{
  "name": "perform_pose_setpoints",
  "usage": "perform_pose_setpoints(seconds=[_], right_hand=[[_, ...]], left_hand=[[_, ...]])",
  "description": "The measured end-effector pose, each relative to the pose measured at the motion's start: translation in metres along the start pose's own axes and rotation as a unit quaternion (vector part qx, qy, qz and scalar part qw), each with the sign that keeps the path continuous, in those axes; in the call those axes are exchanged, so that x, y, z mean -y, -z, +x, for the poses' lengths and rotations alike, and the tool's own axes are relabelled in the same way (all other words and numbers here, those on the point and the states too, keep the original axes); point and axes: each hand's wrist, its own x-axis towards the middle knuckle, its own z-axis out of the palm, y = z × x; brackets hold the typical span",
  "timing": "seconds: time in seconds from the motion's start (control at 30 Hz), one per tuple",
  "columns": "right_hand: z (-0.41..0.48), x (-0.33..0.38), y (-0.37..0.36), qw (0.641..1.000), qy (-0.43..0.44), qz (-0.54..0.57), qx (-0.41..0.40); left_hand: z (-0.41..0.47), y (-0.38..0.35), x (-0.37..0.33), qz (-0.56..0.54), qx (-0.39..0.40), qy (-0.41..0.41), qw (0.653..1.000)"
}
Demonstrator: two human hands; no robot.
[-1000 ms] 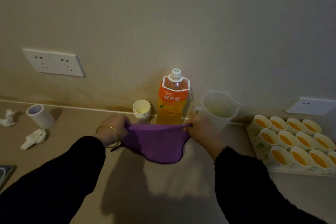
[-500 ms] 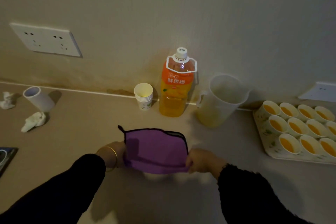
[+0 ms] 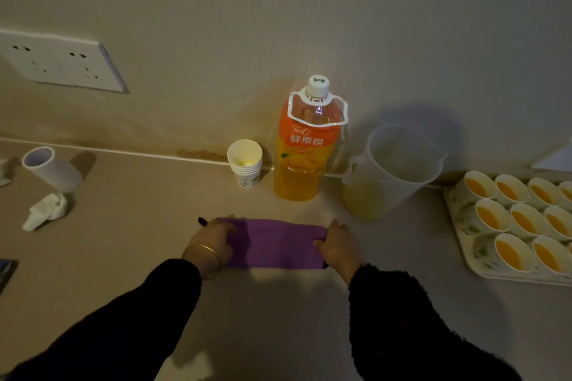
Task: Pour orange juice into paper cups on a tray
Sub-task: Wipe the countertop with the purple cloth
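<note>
In the head view, a person in black sleeves leans over a beige counter (image 3: 123, 241). A purple cloth (image 3: 278, 244) lies folded into a narrow band on the counter, between the two hands. The left hand (image 3: 213, 241) holds the left end of the cloth, with the fingers curled over it, and a gold bangle (image 3: 202, 252) is around this wrist. The right hand (image 3: 339, 246) grips the right end, with the fingers bent around the edge.

Behind the cloth, against the wall, an orange juice bottle (image 3: 305, 151) stands upright with its white cap on; the juice reaches about half of its height. Just beside it on the left is a short stack of paper cups (image 3: 246, 164). On the right of the bottle stands a translucent plastic pitcher (image 3: 393, 170) with a little yellowish liquid at the bottom.

The tray (image 3: 461, 235) lies on the counter at the right edge of the view, well apart from the hands. Paper cups filled with orange juice (image 3: 492, 215) stand on it in close rows; part of the tray is cut off by the frame.

At the left, a white tube (image 3: 51, 168) lies on its side, and near it a crumpled tissue (image 3: 46, 215). A white wall socket (image 3: 62, 62) is on the wall above them.
</note>
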Motion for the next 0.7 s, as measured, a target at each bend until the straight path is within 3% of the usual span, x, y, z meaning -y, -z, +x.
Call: perform_pose_setpoints(seconds=[0.07, 0.17, 0.23, 0.3, 0.4, 0.43, 0.5, 0.6, 0.67, 0.7], right_hand=[[-0.002, 0.004, -0.007, 0.992, 0.045, -0.064, -0.096], [-0.001, 0.011, -0.015, 0.955, 0.238, -0.092, -0.150], [-0.003, 0.016, -0.022, 0.932, 0.332, -0.134, -0.054], [-0.003, 0.021, -0.027, 0.926, 0.345, -0.149, 0.032], [0.003, 0.027, -0.018, 0.952, 0.283, -0.111, 0.026], [0.005, 0.026, -0.017, 0.964, 0.253, -0.083, -0.020], [0.010, 0.020, -0.010, 0.989, 0.114, -0.020, -0.094], [0.010, 0.009, -0.009, 0.989, -0.095, 0.117, -0.007], [0.009, 0.007, -0.013, 0.973, -0.118, 0.189, 0.062], [0.007, 0.006, -0.016, 0.967, -0.123, 0.208, 0.081]], left_hand=[[0.002, -0.009, -0.004, 0.109, 0.035, -0.082, 0.990], [0.001, -0.014, -0.015, 0.230, 0.072, -0.123, 0.963], [0.003, -0.017, -0.022, 0.270, 0.133, -0.095, 0.949], [0.006, -0.019, -0.025, 0.297, 0.197, -0.058, 0.933], [0.014, -0.007, -0.033, 0.305, 0.230, -0.034, 0.924], [0.017, -0.003, -0.038, 0.289, 0.213, -0.040, 0.932], [0.023, 0.005, -0.043, 0.201, 0.111, -0.046, 0.972], [0.026, 0.010, -0.040, 0.009, -0.007, 0.020, 1.000], [0.026, 0.009, -0.033, -0.170, -0.025, 0.075, 0.982], [0.024, 0.009, -0.031, -0.273, -0.029, 0.103, 0.956]])
